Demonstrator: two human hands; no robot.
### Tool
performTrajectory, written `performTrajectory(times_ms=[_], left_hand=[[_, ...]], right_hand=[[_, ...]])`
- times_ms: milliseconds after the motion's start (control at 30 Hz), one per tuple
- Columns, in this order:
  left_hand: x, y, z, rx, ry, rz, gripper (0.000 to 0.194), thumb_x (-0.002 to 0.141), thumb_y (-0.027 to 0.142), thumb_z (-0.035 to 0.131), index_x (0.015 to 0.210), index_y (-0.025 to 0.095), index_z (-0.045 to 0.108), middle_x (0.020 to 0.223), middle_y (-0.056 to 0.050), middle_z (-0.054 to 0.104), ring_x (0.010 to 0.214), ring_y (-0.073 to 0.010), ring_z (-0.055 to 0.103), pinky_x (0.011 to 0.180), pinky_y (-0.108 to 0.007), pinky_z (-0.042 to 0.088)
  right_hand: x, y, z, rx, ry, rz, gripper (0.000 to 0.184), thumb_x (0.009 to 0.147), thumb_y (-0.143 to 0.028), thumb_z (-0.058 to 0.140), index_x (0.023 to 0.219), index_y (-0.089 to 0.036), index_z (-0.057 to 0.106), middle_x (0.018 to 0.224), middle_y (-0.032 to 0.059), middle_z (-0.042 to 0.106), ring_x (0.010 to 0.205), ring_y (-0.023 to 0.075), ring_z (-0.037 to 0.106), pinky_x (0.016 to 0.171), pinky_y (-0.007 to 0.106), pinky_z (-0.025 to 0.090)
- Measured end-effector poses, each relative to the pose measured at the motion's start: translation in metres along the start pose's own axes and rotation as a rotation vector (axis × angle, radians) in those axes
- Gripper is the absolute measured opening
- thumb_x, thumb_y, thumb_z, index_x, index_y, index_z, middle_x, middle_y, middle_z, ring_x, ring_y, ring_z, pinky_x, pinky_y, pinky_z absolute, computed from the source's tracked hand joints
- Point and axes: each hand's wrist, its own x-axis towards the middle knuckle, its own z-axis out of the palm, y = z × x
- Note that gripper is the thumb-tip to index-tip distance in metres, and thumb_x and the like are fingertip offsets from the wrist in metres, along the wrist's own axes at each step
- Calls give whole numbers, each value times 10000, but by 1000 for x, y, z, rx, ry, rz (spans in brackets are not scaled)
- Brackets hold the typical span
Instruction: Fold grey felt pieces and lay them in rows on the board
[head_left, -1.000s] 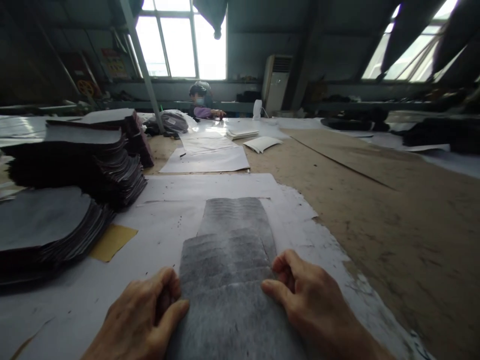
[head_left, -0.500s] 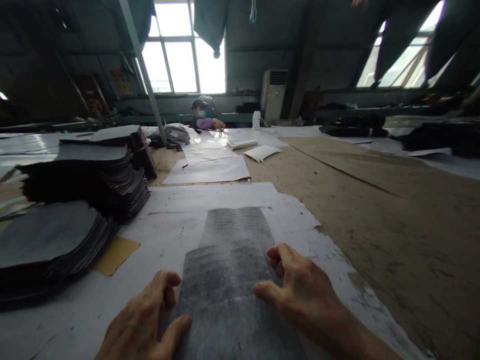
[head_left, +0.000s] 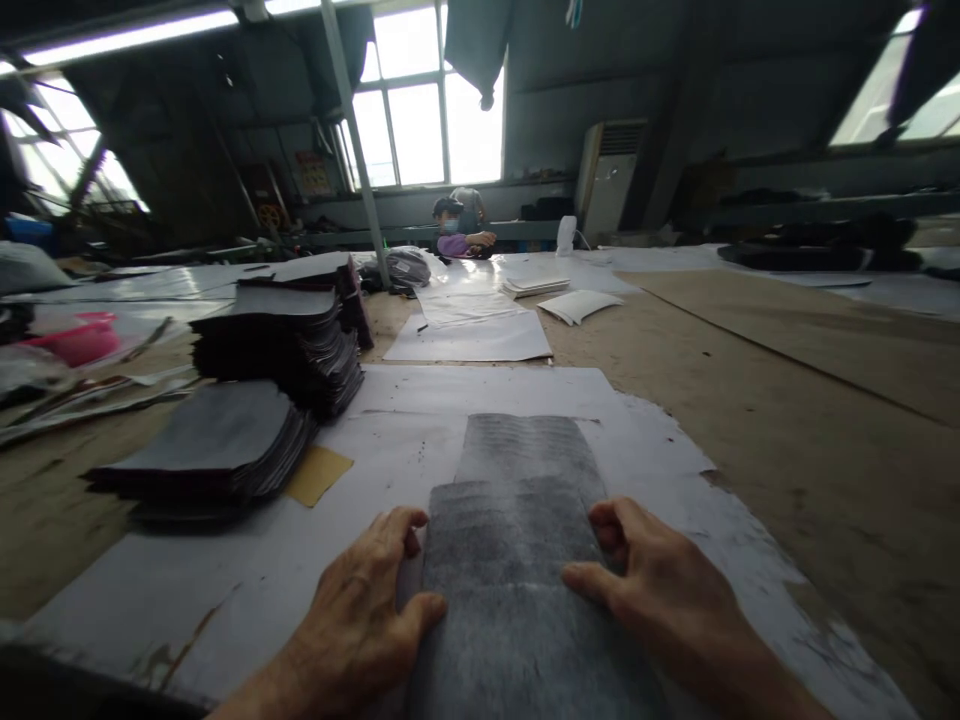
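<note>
Two grey fabric pieces lie overlapped in front of me. The nearer grey fabric piece point(head_left: 517, 580) is darker and covers the lower part of the farther grey fabric piece point(head_left: 529, 445), which has faint wavy lines. My left hand point(head_left: 367, 590) holds the left edge of the nearer piece, its thumb at the border and its fingers curled beside it. On the right edge, my right hand point(head_left: 645, 580) grips the same piece with the thumb on top; its fingertips are partly hidden. White paper sheeting point(head_left: 375, 470) lies underneath.
At left stand a low stack of dark-backed grey pieces point(head_left: 202, 440) and a taller stack point(head_left: 277, 340) behind it. A yellow card point(head_left: 321, 475) lies beside them. Farther back are white sheets point(head_left: 472, 335), a pole point(head_left: 356, 150) and a seated person point(head_left: 454, 235). A pink basin point(head_left: 79, 340) is far left.
My view has swung left, so the scene sits farther right and a pink basin shows. Both hands remain at the edges of the nearer fabric piece, with little visible shift against it.
</note>
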Motion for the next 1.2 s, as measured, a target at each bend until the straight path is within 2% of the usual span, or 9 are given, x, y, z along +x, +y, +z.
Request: performTrajectory(times_ms=[67,167,367,433,567,700,800,1000,1200], left_hand=[[-2,1,1,-13,43,32,501,655,220,521,1145,171,432,1015,-58,527,917,-204,504,855,-353,389],[-4,-1,2,-8,78,75,559,668,213,518,1216,164,422,1036,-72,523,930,-208,498,859,-354,399],[-5,-4,2,29,31,143,500,710,233,499,1208,195,471,1026,-58,519,886,-194,523,821,-345,432],[-5,-6,3,46,22,163,497,731,250,485,1224,200,455,1050,-62,508,895,-194,527,827,-353,433],[-3,-12,6,73,23,195,497,761,283,457,1250,207,422,1075,-71,492,921,-206,526,826,-375,437],[-2,-16,8,80,55,234,472,771,291,447,1239,227,433,1070,-60,493,909,-200,531,810,-373,444],[-2,-14,7,101,47,228,472,766,290,454,1233,224,440,1070,-60,496,907,-197,534,811,-364,444],[-2,-9,3,157,25,206,462,762,284,453,1220,223,457,1082,-68,500,894,-199,544,794,-352,449],[-3,-12,6,143,43,213,456,768,301,441,1220,239,451,1079,-68,510,916,-208,551,811,-355,447]], right_hand=[[5,5,-2,30,38,-80,390,586,-382,613,936,-219,557,989,54,606,891,234,568,747,328,422],[16,10,-8,72,65,-181,388,616,-427,582,951,-231,587,955,49,614,822,232,579,685,330,439],[35,2,-12,11,-55,-320,311,628,-298,598,927,-213,623,947,31,628,806,190,569,721,299,423],[37,-2,-10,-1,-79,-310,304,606,-262,621,905,-207,628,923,26,633,785,182,563,691,285,416],[40,-1,-7,23,-112,-223,281,570,-260,660,842,-202,622,690,-6,617,623,148,544,549,242,386],[37,4,-3,65,-75,-147,162,680,-354,570,729,-201,587,616,-12,589,563,129,518,502,226,360],[35,5,2,76,-36,-127,147,711,-336,521,661,-200,544,588,-14,564,543,121,495,491,221,344],[31,1,5,69,11,-129,112,712,-299,523,652,-204,523,579,-19,551,543,128,500,499,230,342],[18,3,-8,72,99,-94,196,732,-376,546,829,-207,565,746,7,628,664,151,568,606,254,392]])
